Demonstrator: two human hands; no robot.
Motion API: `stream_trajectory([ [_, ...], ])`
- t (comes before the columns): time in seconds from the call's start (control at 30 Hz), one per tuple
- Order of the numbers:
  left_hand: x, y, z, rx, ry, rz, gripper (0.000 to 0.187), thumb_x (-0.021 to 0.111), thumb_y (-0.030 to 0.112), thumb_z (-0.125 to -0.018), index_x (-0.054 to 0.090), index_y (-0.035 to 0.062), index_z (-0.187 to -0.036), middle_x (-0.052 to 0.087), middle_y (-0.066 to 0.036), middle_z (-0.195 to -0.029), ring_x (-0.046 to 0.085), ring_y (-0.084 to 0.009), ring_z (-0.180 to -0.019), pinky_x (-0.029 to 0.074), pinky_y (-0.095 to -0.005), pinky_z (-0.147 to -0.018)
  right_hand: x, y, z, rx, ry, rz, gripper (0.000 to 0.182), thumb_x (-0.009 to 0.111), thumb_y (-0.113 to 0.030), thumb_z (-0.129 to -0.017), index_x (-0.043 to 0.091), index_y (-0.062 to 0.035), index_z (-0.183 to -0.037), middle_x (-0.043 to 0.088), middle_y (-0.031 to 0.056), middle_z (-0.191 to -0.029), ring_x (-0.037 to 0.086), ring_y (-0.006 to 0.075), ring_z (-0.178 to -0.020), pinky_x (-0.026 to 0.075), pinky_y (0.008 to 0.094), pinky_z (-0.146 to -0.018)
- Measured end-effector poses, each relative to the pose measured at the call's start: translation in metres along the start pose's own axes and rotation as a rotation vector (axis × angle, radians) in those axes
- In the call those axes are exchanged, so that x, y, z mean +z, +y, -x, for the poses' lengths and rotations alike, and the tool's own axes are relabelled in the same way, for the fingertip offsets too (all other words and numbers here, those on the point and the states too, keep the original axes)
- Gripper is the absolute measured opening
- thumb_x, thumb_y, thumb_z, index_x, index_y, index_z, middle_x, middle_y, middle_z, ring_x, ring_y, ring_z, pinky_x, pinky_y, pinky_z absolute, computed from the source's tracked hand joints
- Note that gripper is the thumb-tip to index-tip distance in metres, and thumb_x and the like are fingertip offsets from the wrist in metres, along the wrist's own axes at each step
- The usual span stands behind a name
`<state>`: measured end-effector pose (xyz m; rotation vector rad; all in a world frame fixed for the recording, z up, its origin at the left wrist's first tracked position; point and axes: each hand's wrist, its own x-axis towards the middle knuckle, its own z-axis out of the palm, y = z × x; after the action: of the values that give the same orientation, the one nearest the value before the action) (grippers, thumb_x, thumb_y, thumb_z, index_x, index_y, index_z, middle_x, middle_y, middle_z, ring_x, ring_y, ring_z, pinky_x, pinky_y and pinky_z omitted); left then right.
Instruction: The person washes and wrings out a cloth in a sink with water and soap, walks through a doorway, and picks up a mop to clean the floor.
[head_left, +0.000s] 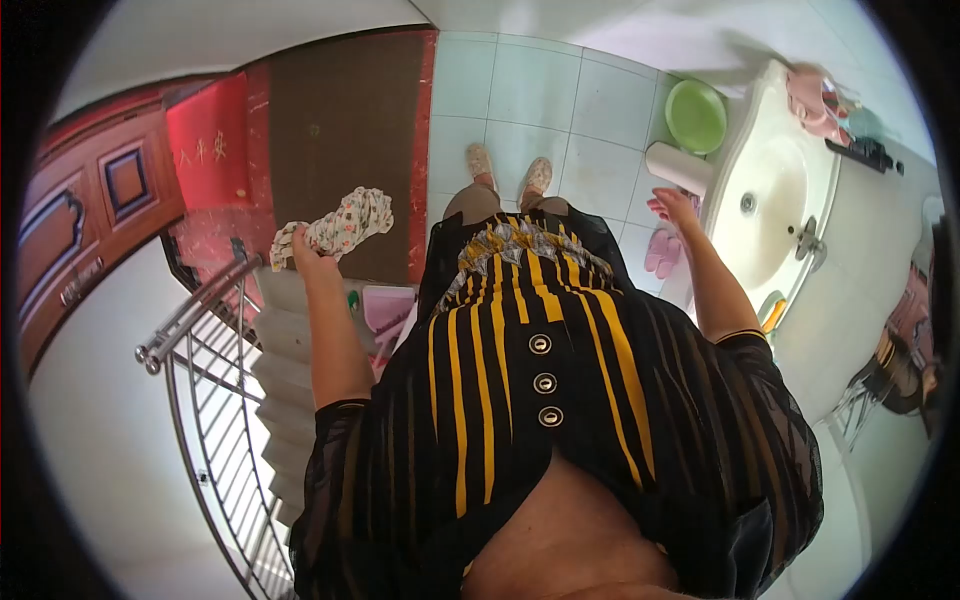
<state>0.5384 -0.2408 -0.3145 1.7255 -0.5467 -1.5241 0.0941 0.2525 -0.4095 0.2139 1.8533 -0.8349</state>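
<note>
A bunched white cloth with a small floral print (pixel 352 222) hangs from my left hand (pixel 312 256), whose fingers are closed on one end of it. Below the cloth lies a dark brown mat (pixel 340 120) on a red floor. My right hand (pixel 676 206) is held out beside the white washbasin (pixel 768 190), its fingers apart and holding nothing. Close to that hand, on the floor, are pink slippers (pixel 661 252).
A green basin (pixel 696 116) stands on the tiled floor near a white pedestal (pixel 677 167). At the left are a metal stair railing (pixel 192 318), grey steps (pixel 285 370) and a wooden door (pixel 95 205). A pink dustpan-like object (pixel 386 306) is by my left forearm.
</note>
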Motion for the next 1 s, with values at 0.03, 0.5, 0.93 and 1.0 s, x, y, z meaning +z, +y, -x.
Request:
stream_trajectory([
  [0.03,-0.002,-0.003,0.001,-0.004,-0.033,0.038,0.026,0.055,0.023,-0.079,0.054,0.0021,-0.095,0.06,-0.012,-0.094,0.061,-0.03,-0.086,0.051,-0.0468,-0.076,-0.015,-0.003,-0.009,-0.007,-0.01,0.023,0.03,0.054,-0.03,-0.085,0.057,-0.0095,-0.108,0.065,0.0041,-0.085,0.056,0.0113,-0.074,0.04,0.0238,-0.064],
  [0.5,-0.081,-0.055,-0.021,0.313,-0.059,-0.548,0.05,0.046,-0.005,-0.078,0.031,-0.0018,-0.126,0.044,-0.02,-0.115,0.053,-0.0299,-0.102,0.049,-0.0419,-0.083,0.018,-0.112,-0.095,-0.005,-0.151,0.255,0.038,0.052,-0.037,-0.086,0.054,-0.01,-0.112,0.064,0.0051,-0.093,0.057,0.0139,-0.085,0.042,0.0283,-0.074],
  [0.93,-0.05,0.014,-0.094,0.021,0.208,0.286,0.03,0.063,0.019,-0.076,0.053,0.0011,-0.097,0.06,-0.01,-0.092,0.062,-0.0252,-0.081,0.054,-0.0388,-0.069,0.113,-0.136,-0.116,-0.01,-0.448,0.463,0.026,0.051,-0.024,-0.086,0.059,-0.0054,-0.103,0.066,0.0034,-0.079,0.059,0.0119,-0.067,0.045,0.0274,-0.059],
  [1.0,-0.063,0.013,-0.117,0.081,0.222,0.396,0.03,0.064,0.017,-0.076,0.052,0.0009,-0.099,0.059,-0.01,-0.093,0.062,-0.0244,-0.08,0.054,-0.039,-0.068,0.135,-0.15,-0.135,-0.061,-0.51,0.582,0.026,0.054,-0.024,-0.087,0.06,-0.0037,-0.101,0.065,0.0049,-0.079,0.06,0.0132,-0.068,0.047,0.0292,-0.065],
])
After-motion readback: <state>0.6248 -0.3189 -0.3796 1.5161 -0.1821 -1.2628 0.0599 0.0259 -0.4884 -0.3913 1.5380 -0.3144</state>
